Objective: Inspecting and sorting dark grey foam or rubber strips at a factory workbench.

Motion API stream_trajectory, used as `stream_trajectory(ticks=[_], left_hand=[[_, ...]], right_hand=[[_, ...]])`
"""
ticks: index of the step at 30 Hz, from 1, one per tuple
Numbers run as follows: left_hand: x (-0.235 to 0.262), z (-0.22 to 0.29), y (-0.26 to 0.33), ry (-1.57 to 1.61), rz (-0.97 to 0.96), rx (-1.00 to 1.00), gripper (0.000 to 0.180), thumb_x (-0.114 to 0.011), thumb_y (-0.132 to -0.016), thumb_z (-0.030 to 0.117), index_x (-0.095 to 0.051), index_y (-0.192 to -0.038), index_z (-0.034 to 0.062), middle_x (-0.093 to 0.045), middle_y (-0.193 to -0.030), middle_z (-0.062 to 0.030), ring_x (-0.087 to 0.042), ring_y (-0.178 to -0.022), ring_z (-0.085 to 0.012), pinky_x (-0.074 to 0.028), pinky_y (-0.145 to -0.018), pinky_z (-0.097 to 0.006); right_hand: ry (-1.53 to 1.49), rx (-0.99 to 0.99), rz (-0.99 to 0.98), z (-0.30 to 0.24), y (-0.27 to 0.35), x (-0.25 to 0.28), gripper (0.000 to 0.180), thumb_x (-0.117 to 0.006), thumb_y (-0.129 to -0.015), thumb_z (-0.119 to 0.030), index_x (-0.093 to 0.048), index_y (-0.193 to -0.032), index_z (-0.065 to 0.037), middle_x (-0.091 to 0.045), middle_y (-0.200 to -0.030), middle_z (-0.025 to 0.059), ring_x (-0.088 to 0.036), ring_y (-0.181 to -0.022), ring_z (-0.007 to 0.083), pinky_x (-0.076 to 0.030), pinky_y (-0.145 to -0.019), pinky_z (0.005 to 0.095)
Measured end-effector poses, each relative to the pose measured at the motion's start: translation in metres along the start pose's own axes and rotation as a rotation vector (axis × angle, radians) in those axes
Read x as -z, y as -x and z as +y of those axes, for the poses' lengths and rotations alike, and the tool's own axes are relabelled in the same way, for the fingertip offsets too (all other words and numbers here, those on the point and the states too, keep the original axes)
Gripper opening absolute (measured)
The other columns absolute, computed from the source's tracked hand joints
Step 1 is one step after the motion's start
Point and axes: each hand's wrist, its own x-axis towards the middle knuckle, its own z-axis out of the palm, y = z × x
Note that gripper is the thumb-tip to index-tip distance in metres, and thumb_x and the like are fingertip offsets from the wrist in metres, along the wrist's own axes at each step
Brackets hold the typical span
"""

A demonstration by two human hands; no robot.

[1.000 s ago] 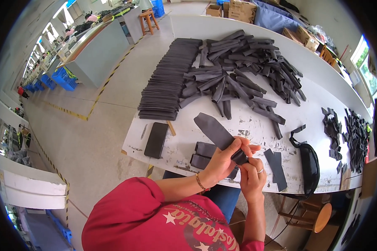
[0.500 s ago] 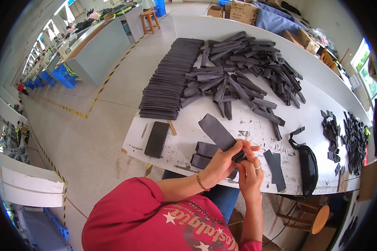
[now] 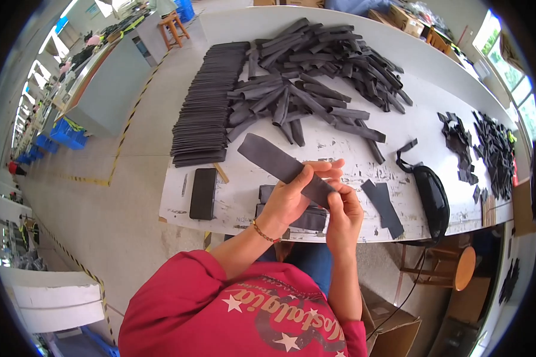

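Note:
A dark grey fabric strip (image 3: 269, 157) slants across both my hands above the near part of the table. My left hand (image 3: 290, 193) grips its middle, the thumb on top. At the strip's lower right end my right hand (image 3: 344, 221) pinches it between thumb and fingers. Beneath my left hand lie a few folded dark pieces (image 3: 308, 221), partly covered by it. Two flat dark strips (image 3: 385, 208) overlap on the table to the right of my right hand. To the left rests a black phone-like slab (image 3: 203, 195).
On the white table (image 3: 333, 149), a neat row of stacked dark strips (image 3: 201, 107) stands left of a loose heap (image 3: 315, 65). A black mesh pouch (image 3: 432, 199) lies to the right, with small dark scraps (image 3: 495, 149) beyond. A wooden stool (image 3: 463, 268) stands below the table edge.
The strip has been spread flatter, its lower end now showing between my hands. My right hand has moved to that end. The whole view has shifted slightly.

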Motion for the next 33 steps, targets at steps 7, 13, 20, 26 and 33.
stream_trajectory(ticks=[7,13,20,26,33], left_hand=[[0.040,0.036,0.015,-0.066,0.423,-0.122,0.021,-0.062,-0.095,0.017,-0.064,-0.106,-0.0006,-0.070,-0.095,-0.0166,-0.070,-0.089,-0.0307,-0.058,-0.081,-0.037],[0.046,0.037,0.028,-0.030,0.425,-0.137,0.018,-0.062,-0.094,0.014,-0.065,-0.103,-0.0017,-0.070,-0.096,-0.0174,-0.069,-0.094,-0.0320,-0.058,-0.080,-0.036],[0.048,0.040,0.060,-0.576,0.638,0.038,0.017,-0.071,-0.087,0.015,-0.069,-0.095,0.0006,-0.065,-0.086,-0.0029,-0.059,-0.075,-0.0105,-0.047,-0.068,-0.024],[0.079,0.014,0.110,-1.379,0.602,-0.227,0.016,-0.079,-0.075,0.011,-0.067,-0.082,0.0025,-0.057,-0.082,-0.0039,-0.053,-0.076,-0.0162,-0.043,-0.069,-0.029],[0.095,0.001,0.120,-1.628,0.614,-0.309,0.021,-0.080,-0.070,0.010,-0.063,-0.081,0.0048,-0.055,-0.091,-0.0084,-0.051,-0.088,-0.0276,-0.042,-0.079,-0.036]], right_hand=[[0.763,0.689,-0.050,0.000,0.004,0.021,0.014,-0.070,-0.079,0.007,-0.061,-0.086,-0.001,-0.059,-0.085,0.0062,-0.052,-0.076,0.0144,-0.042,-0.068,0.0241],[0.635,0.540,0.020,0.012,0.006,0.027,0.012,-0.074,-0.079,0.000,-0.064,-0.085,-0.003,-0.060,-0.080,0.0048,-0.051,-0.067,0.0100,-0.039,-0.061,0.0223],[0.388,-0.047,0.027,0.022,0.010,0.053,0.009,-0.071,-0.087,-0.006,-0.064,-0.090,-0.001,-0.056,-0.078,-0.0047,-0.048,-0.072,0.0037,-0.039,-0.064,0.0188],[0.785,-0.009,0.093,0.068,0.020,0.080,0.021,-0.078,-0.078,-0.006,-0.060,-0.089,-0.002,-0.054,-0.073,-0.0026,-0.047,-0.065,0.0059,-0.041,-0.060,0.0225],[0.980,0.028,0.117,0.087,0.020,0.075,0.022,-0.078,-0.078,-0.007,-0.059,-0.090,-0.003,-0.053,-0.072,-0.0007,-0.046,-0.064,0.0080,-0.041,-0.059,0.0241]])
